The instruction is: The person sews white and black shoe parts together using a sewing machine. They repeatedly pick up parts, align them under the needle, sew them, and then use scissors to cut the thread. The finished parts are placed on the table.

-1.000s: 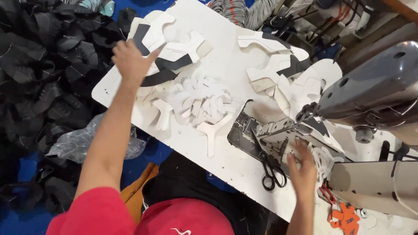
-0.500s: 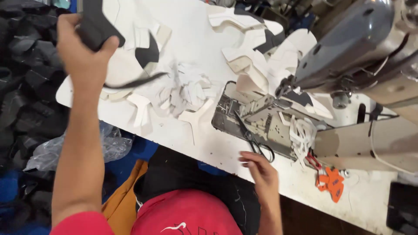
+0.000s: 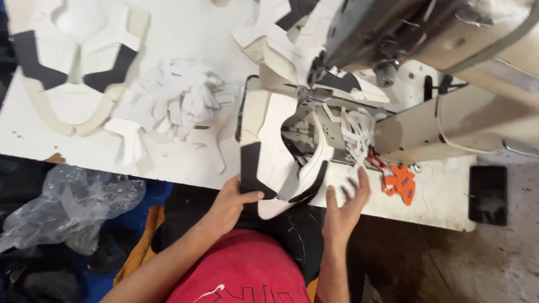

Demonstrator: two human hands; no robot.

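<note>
The left hand point(image 3: 233, 201) is pinching the near edge of the white-and-black shoe upper piece point(image 3: 275, 157), its long axis running away toward the sewing machine point(image 3: 393, 33). The right hand point(image 3: 345, 205) is lying open, fingers spread, just beside the piece's right edge.

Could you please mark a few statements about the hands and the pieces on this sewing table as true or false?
1. The left hand grips the white and black shoe upper piece. True.
2. The right hand holds scissors. False: it rests open, fingers spread, at the table edge.
3. An orange tag lies right of the right hand. True.
4. The heap of small white cut pieces lies under the sewing machine. False: it lies apart, to the machine's left.
</note>
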